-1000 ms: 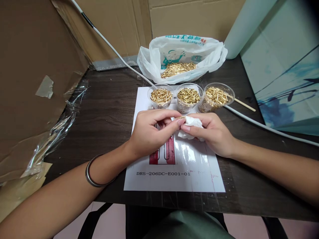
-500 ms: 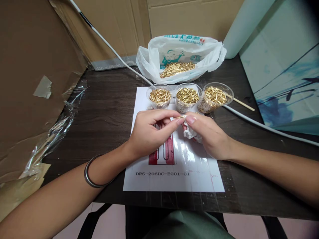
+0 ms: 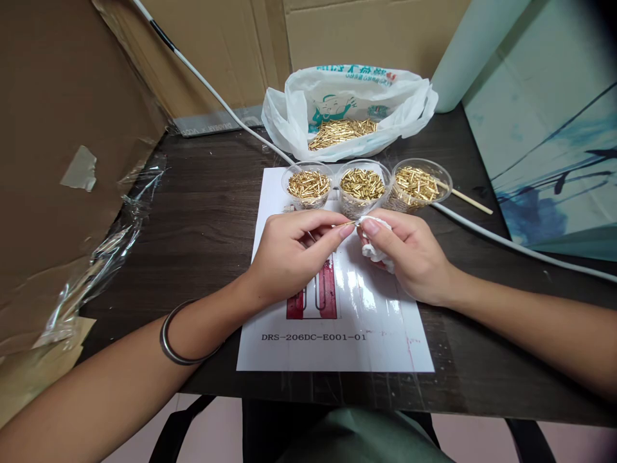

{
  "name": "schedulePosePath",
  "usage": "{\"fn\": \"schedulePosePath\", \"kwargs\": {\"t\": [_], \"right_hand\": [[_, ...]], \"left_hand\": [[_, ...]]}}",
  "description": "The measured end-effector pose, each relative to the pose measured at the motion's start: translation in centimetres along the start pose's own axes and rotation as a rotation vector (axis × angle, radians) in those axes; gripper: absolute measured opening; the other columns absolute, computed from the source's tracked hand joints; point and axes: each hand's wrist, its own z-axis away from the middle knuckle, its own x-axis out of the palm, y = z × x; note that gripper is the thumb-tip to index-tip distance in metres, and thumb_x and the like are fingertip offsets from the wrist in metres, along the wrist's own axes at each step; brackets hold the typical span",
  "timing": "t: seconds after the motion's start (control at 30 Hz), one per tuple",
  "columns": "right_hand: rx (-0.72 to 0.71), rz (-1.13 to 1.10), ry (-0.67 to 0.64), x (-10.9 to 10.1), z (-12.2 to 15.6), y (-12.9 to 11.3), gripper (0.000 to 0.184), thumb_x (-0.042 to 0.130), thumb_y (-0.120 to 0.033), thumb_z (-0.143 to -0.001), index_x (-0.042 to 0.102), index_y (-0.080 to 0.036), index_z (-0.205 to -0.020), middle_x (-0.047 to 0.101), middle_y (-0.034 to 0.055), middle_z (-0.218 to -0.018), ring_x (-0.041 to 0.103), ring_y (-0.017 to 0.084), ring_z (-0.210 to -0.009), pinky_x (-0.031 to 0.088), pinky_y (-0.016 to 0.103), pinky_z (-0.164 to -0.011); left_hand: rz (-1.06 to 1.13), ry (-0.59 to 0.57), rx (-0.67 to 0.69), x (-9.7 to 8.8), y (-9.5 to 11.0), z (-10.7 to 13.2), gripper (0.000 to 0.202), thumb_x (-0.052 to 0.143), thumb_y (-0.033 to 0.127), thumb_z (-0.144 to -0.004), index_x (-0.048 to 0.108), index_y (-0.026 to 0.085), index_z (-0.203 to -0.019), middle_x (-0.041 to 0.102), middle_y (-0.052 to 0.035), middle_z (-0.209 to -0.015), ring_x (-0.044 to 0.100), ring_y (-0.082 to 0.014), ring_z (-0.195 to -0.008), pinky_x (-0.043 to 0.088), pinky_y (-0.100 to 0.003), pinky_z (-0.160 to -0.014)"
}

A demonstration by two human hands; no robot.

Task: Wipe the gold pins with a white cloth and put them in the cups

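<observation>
My left hand point(image 3: 292, 254) pinches a thin gold pin point(image 3: 346, 224) between thumb and forefinger, over a white printed sheet point(image 3: 337, 321). My right hand point(image 3: 409, 257) is closed on a crumpled white tissue point(image 3: 378, 252), and its thumb and forefinger meet the pin's tip. Just beyond the hands stand three clear cups of gold pins: left point(image 3: 308, 185), middle point(image 3: 363, 186), right point(image 3: 417, 184). Behind them lies an open white plastic bag point(image 3: 347, 106) holding more gold pins.
A dark wooden table point(image 3: 202, 212) carries everything. A white cable point(image 3: 506, 241) crosses it from the back left to the right. A thin wooden stick point(image 3: 470, 200) lies by the right cup. Cardboard and clear film point(image 3: 96, 257) stand on the left, a painted panel point(image 3: 554, 148) on the right.
My right hand has turned and slid the tissue closer along the pin; the exposed length of pin between the hands has become shorter. The left hand stays in place.
</observation>
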Motion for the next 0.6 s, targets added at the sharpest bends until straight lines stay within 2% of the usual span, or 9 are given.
{"fn": "schedulePosePath", "kwargs": {"t": [0.1, 0.23, 0.43, 0.6], "right_hand": [[-0.010, -0.039, 0.025, 0.12, 0.03, 0.01, 0.032, 0.041, -0.032, -0.091, 0.045, -0.013, -0.066, 0.041, -0.0033, -0.061, 0.037, 0.003, -0.055, 0.030, 0.020, -0.054], [-0.017, -0.036, 0.024, 0.16, 0.01, 0.04, 0.030, 0.041, -0.031, -0.092, 0.048, -0.014, -0.068, 0.043, -0.0028, -0.062, 0.038, 0.004, -0.056, 0.031, 0.020, -0.055], [-0.006, 0.011, -0.005, 0.07, -0.08, 0.10, 0.031, 0.041, -0.033, -0.091, 0.052, -0.013, -0.070, 0.044, -0.0020, -0.062, 0.038, 0.005, -0.056, 0.029, 0.020, -0.052], [0.022, -0.027, 0.001, 0.02, -0.06, 0.15, 0.031, 0.041, -0.034, -0.091, 0.049, -0.013, -0.069, 0.042, -0.0027, -0.061, 0.036, 0.004, -0.055, 0.029, 0.020, -0.052]], "left_hand": [[-0.006, -0.133, -0.029, -0.08, -0.26, -0.17, 0.017, 0.054, 0.028, -0.084, 0.066, 0.016, -0.089, 0.067, -0.0004, -0.083, 0.058, -0.0075, -0.069, 0.044, -0.018, -0.061], [0.010, -0.248, -0.041, -0.23, -0.26, -0.23, 0.020, 0.046, 0.027, -0.088, 0.064, 0.016, -0.088, 0.064, -0.0004, -0.081, 0.057, -0.0080, -0.072, 0.043, -0.019, -0.064], [0.015, -0.294, -0.031, -0.42, -0.12, -0.21, 0.021, 0.042, 0.025, -0.090, 0.060, 0.014, -0.086, 0.062, -0.0015, -0.079, 0.055, -0.0091, -0.070, 0.042, -0.020, -0.064], [0.021, -0.325, -0.037, -0.47, -0.22, -0.27, 0.022, 0.042, 0.026, -0.090, 0.059, 0.014, -0.084, 0.062, -0.0007, -0.078, 0.054, -0.0086, -0.070, 0.042, -0.020, -0.065]]}}
